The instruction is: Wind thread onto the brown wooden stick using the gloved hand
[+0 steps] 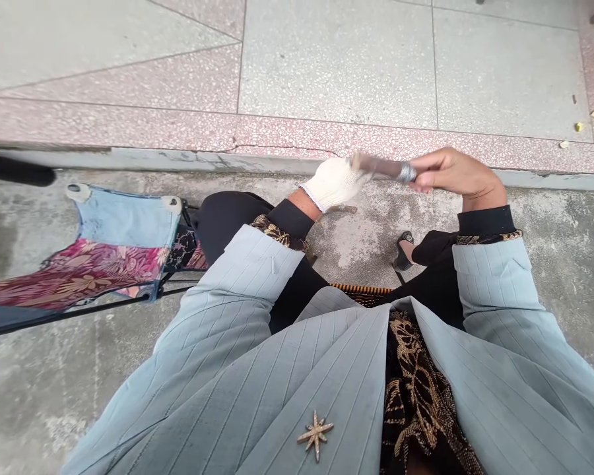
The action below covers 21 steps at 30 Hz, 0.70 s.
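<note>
My left hand (pixel 335 183) wears a white knitted glove and is closed round one end of a thin rod-like object (pixel 386 169), blurred by motion, with a silvery metal band near its right end. My bare right hand (pixel 455 177) pinches the other end, just past the band. Both hands are held out in front of me above the concrete ground. I cannot make out what the object is.
I sit in a pale grey pinstriped jacket (pixel 287 369) with a star brooch (pixel 315 435) over dark gold-patterned cloth. A folding stool (pixel 113 251) with blue and floral fabric stands at my left. A raised terrazzo step (pixel 277 135) runs across ahead. My shoe (pixel 404 249) rests on the concrete.
</note>
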Tool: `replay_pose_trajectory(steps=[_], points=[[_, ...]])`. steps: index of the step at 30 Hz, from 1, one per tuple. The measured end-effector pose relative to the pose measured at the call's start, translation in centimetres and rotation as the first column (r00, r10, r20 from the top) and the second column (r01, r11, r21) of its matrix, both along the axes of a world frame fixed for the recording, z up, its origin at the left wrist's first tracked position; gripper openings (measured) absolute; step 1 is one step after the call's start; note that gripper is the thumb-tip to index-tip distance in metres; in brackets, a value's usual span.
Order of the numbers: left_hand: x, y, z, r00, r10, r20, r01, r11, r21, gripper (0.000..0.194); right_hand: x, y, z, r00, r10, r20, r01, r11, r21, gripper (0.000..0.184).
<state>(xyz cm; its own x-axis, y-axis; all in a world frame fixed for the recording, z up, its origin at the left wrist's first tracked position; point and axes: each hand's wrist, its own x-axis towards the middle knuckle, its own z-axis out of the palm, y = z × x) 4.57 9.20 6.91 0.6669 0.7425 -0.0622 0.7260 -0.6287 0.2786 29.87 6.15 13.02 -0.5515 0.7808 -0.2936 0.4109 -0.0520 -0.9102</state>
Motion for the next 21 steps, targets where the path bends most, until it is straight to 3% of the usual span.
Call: replay_pose_trajectory(steps=[3,5,8,11,13,14,16,17,19,21], points=[[0.0,0.1,0.0,1.0,0.001,-0.007,-0.001,1.0,0.005,0.041,-0.4,-0.4,0.6,0.938,-0.317,-0.142,0.334,0.935,0.12,0.043],[0.0,-0.2,0.1,0.998,-0.049,-0.033,0.049,0.999,0.0,0.041,-0.9,-0.3,0.1,0.89,-0.43,-0.152,0.452,0.876,0.17,0.043],[0.0,-0.8,0.3,0.983,-0.173,-0.061,0.172,0.985,-0.018,0.04,-1.5,0.4,-1.2,0.862,-0.507,-0.013,0.492,0.83,0.264,0.045],[0.2,-1.4,0.2,0.962,-0.262,-0.081,0.26,0.965,-0.033,0.039,-2.0,1.0,-2.7,0.797,-0.52,0.308,0.386,0.83,0.402,0.044],[0.3,-1.6,0.1,0.953,-0.289,-0.092,0.287,0.957,-0.038,0.038,-2.3,1.3,-3.6,0.685,-0.447,0.575,0.22,0.88,0.422,0.037],[0.3,-1.6,0.0,0.954,-0.285,-0.097,0.282,0.959,-0.038,0.037,-2.3,1.5,-4.0,0.627,-0.365,0.688,0.126,0.919,0.373,0.033],[0.2,-1.4,0.0,0.964,-0.246,-0.104,0.244,0.969,-0.031,0.035,-2.1,1.7,-4.5,0.583,-0.081,0.809,-0.04,0.991,0.128,0.028],[0.1,-1.2,0.0,0.972,-0.211,-0.104,0.21,0.978,-0.018,0.035,-1.8,1.7,-4.4,0.61,0.092,0.787,-0.114,0.993,-0.028,0.029],[-0.2,-0.6,0.1,0.987,-0.132,-0.09,0.134,0.991,0.013,0.036,-1.1,1.6,-3.7,0.731,0.361,0.579,-0.269,0.933,-0.241,0.034],[-0.5,0.0,0.1,0.996,-0.073,-0.049,0.073,0.997,0.007,0.038,-0.4,1.2,-2.4,0.863,0.41,0.295,-0.352,0.907,-0.232,0.041]])
